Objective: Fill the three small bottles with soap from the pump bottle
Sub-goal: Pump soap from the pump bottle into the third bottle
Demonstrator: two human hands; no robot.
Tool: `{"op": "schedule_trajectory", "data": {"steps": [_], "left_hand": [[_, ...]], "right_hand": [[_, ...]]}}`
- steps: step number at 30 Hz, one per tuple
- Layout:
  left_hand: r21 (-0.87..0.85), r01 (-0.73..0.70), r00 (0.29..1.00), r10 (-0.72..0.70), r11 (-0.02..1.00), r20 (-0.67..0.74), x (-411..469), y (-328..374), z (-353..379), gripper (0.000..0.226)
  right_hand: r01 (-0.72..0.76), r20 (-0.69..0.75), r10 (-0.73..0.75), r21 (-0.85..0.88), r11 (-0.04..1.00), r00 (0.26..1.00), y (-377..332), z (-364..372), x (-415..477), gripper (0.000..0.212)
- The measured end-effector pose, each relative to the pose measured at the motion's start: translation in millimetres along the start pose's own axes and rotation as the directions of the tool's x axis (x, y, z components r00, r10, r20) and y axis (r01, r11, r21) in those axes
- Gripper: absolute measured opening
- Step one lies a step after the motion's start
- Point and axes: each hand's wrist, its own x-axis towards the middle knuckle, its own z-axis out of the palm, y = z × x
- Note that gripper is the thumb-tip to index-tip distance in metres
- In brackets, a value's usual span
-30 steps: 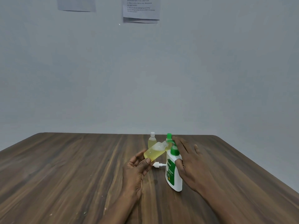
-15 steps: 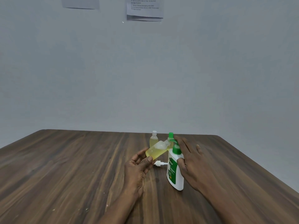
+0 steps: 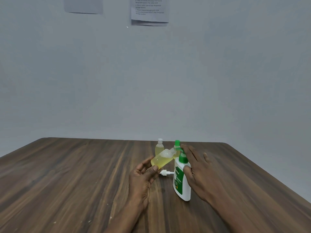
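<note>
My left hand [image 3: 143, 175] holds a small clear bottle [image 3: 161, 159] of yellow soap, tilted with its open neck up against the green pump spout. The white pump bottle [image 3: 182, 184] with a green label stands upright on the wooden table [image 3: 67, 174]. My right hand [image 3: 198, 167] rests on it, fingers laid over the green pump head and thumb on the bottle's shoulder. Behind them stand a second small bottle [image 3: 159, 147] with a white cap and a third small bottle [image 3: 176, 145] with a green cap, partly hidden.
A small white cap piece [image 3: 165, 172] lies on the table between my left hand and the pump bottle. Two paper sheets [image 3: 149, 12] hang on the grey wall behind. The table's far edge runs just behind the bottles.
Both hands and the bottles hold nearly the same pose; only the camera view has shifted slightly.
</note>
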Motion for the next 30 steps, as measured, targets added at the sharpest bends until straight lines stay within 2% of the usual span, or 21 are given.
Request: {"op": "schedule_trajectory", "data": {"steps": [6, 13, 22, 30], "left_hand": [[0.002, -0.003, 1.000, 0.003, 1.000, -0.004, 0.4, 0.4, 2.1, 0.047], [0.015, 0.008, 1.000, -0.008, 1.000, -0.007, -1.0, 1.2, 2.1, 0.046], [0.002, -0.003, 1.000, 0.003, 1.000, 0.003, -0.3, 1.5, 3.4, 0.047], [0.015, 0.000, 1.000, 0.000, 1.000, 0.000, -0.3, 2.2, 3.0, 0.045]], "right_hand": [[0.000, -0.014, 0.001, 0.014, 1.000, 1.000, 0.5, -0.3, 2.0, 0.065], [0.008, 0.005, -0.008, -0.014, 1.000, 1.000, -0.8, 2.5, 0.0, 0.059], [0.006, -0.020, -0.006, -0.005, 1.000, 1.000, -0.9, -1.9, 1.1, 0.064], [0.020, -0.007, -0.020, 0.007, 1.000, 1.000, -3.3, 0.0, -0.7, 0.058]]}}
